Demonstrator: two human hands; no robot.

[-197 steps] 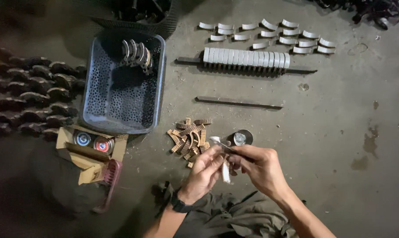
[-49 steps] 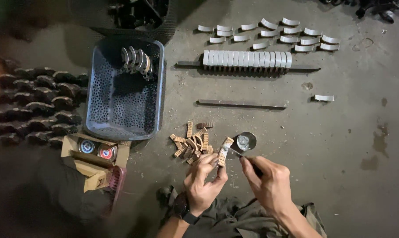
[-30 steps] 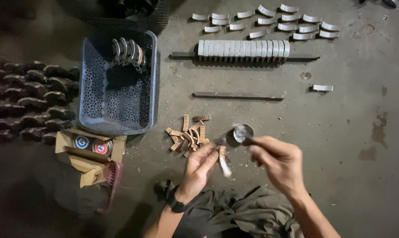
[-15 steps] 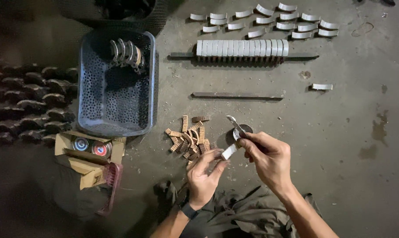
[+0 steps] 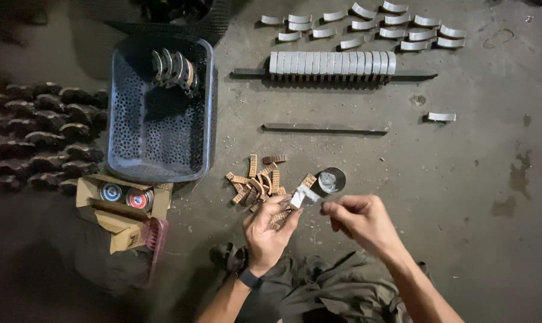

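Observation:
My left hand pinches a small brown lining piece with a pale coated face, held over the concrete floor. My right hand is closed on a thin applicator whose tip touches that piece; the tool itself is mostly hidden by my fingers. Just beyond both hands stands a small round open tin with a shiny inside. A loose heap of several brown lining pieces lies to the left of the tin.
A dark perforated plastic basket holds curved metal shoes. A cardboard box with round tins sits near it. Far off are a rod loaded with grey pieces, a bare rod, scattered curved pieces and dark parts.
My right hand has come back from the tin and brought the applicator to the piece in my left hand. One curved piece lies apart at the right since the earliest frame.

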